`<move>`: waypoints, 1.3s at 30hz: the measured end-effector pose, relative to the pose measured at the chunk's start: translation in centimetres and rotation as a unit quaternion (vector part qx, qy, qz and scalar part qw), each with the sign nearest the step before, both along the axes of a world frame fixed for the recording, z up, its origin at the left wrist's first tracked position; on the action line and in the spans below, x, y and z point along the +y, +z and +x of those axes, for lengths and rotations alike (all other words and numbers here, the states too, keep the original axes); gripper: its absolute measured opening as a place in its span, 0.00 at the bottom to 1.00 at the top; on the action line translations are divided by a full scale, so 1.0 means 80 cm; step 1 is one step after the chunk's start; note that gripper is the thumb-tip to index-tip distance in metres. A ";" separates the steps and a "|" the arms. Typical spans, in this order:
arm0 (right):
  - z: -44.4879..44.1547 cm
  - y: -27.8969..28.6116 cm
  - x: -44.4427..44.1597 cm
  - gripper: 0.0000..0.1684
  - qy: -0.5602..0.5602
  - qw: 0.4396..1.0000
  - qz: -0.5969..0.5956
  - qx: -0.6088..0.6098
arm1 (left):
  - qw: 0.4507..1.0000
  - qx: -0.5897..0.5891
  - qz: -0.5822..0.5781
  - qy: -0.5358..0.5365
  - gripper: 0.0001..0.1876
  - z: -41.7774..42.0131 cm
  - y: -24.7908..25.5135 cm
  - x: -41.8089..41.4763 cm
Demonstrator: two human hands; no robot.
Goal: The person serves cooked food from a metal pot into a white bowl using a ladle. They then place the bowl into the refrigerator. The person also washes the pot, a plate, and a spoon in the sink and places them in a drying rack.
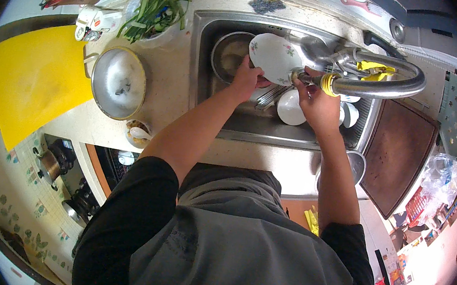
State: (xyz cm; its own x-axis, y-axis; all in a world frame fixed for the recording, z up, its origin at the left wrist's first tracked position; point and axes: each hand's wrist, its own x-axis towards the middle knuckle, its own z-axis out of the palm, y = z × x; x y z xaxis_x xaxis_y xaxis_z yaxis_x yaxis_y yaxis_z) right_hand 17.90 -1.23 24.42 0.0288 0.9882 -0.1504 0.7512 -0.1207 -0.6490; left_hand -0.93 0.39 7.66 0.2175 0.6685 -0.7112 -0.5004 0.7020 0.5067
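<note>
A white plate (pixel 275 57) with a floral pattern is tilted over the sink (pixel 250 137). My left hand (pixel 248 80) grips its lower left edge. At the plate's right side, my right hand (pixel 318 104) lies around the end of the metal faucet spout (pixel 308 78). Whether those fingers hold the plate's rim or the spout is unclear. Below the plate, a white bowl (pixel 292 108) sits in the basin beside several metal utensils (pixel 272 98). A round metal pan (pixel 227 57) stands left of the plate, partly hidden by it.
On the left counter are a metal bowl (pixel 118 83), a yellow mat (pixel 38 81), and green vegetable stalks (pixel 154 13) in a container. A brown board (pixel 396 156) lies right of the sink. The curved faucet (pixel 384 91) reaches over the basin. More white dishes (pixel 350 115) are at its right end.
</note>
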 end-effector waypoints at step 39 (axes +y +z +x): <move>0.048 -0.050 -0.024 0.20 -0.179 0.970 -0.094 0.137 | 0.928 0.263 0.197 -0.174 0.36 0.005 0.021 0.000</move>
State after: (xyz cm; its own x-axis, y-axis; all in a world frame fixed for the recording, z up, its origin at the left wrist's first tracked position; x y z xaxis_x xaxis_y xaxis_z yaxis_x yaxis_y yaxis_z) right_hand 21.76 -3.18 20.39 0.2985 0.8767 -0.3772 0.4414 -0.4772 -0.7599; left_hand -0.56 0.41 9.36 0.1605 0.8536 -0.4955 0.1112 0.4832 0.8684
